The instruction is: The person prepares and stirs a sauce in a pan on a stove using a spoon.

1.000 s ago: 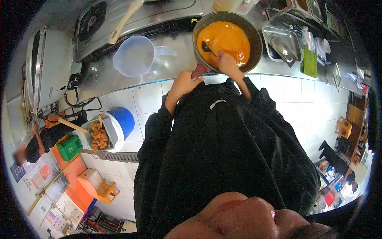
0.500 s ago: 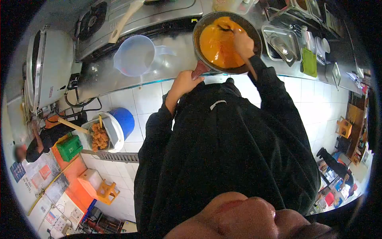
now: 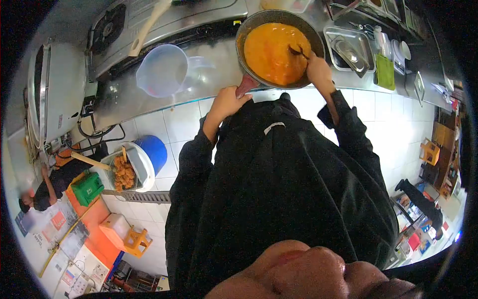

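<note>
A dark speckled pan (image 3: 315, 36) with orange sauce (image 3: 271, 50) in it stands at the front edge of the steel counter. My left hand (image 3: 228, 103) is closed round its reddish handle (image 3: 247, 84), at the lower left of the pan. Over the pan's right side my right hand (image 3: 318, 74) grips a dark utensil (image 3: 298, 51), whose end dips into the sauce. A clear plastic jug (image 3: 162, 71) stands on the counter left of the pan.
A steel tray (image 3: 367, 56) and a green cloth (image 3: 385, 73) lie right of the pan. A wooden-handled tool (image 3: 144, 34) rests across the stove at upper left. A blue bucket (image 3: 153, 152) and fried food (image 3: 123, 173) are at lower left. Other people are at both far sides.
My right hand has moved right and down, towards the pan's right rim, and the utensil's end has shifted right within the sauce. My left hand remains on the handle.
</note>
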